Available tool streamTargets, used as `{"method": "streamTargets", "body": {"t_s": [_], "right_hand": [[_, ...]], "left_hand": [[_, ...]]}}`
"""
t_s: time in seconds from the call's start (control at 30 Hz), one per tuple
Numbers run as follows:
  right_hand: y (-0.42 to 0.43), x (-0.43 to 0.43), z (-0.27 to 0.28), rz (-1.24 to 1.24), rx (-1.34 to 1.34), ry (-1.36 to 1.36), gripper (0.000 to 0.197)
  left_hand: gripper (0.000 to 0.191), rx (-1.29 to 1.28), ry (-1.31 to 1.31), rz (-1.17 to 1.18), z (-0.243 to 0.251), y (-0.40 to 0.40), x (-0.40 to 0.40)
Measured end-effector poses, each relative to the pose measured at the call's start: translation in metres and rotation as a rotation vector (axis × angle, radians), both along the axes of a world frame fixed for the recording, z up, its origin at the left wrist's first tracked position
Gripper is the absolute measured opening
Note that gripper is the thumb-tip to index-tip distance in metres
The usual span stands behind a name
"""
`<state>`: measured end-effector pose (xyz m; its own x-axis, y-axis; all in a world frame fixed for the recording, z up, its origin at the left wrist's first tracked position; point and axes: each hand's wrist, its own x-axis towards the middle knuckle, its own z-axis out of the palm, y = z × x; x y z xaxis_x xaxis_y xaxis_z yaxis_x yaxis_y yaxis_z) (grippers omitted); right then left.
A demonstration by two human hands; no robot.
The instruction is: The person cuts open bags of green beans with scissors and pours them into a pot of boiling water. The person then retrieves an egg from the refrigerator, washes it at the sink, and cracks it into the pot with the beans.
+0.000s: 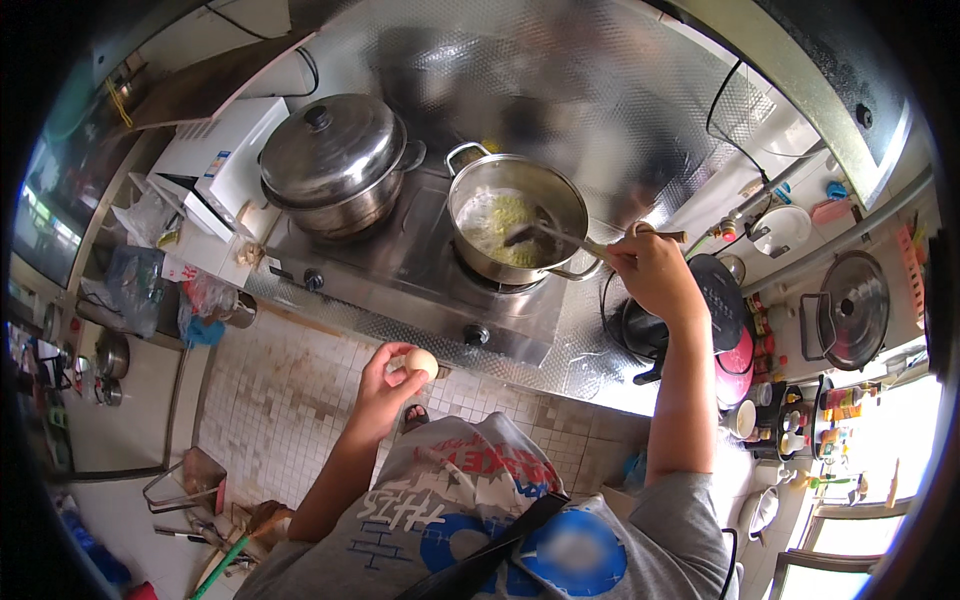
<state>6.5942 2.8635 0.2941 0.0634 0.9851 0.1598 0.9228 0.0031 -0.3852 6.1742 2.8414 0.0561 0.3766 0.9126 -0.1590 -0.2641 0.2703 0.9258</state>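
Observation:
An egg (421,364) with a pale shell is pinched in the fingertips of my left hand (386,386), in front of the stove's edge. My right hand (646,270) grips a long-handled ladle or spoon (571,240) whose dark head dips into a steel pot (517,163). Inside the pot, pale frothy liquid holds yellow-green food (510,214), perhaps noodles. The pot has two loop handles and stands on the right burner of a steel gas stove (420,277). Part of the ladle's head is under the liquid.
A large lidded steel pot (334,157) occupies the left burner. Right of the stove are a black appliance (645,322) and a red one (733,367). Seasoning bottles (795,424) stand on a rack by the window. A white microwave-like box (225,157) is at left.

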Motion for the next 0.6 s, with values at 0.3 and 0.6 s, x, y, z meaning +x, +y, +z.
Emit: {"method": "streamTargets", "body": {"t_s": [0.3,0.6], "right_hand": [[0.000,0.005,0.006,-0.052,-0.048,-0.057,0.020],[-0.003,0.011,0.003,-0.103,0.092,-0.021,0.018]], "left_hand": [[0.049,-0.003,-0.040,-0.015,0.002,0.002,0.004],[0.048,-0.026,-0.013,0.012,0.001,-0.001,0.003]]}}
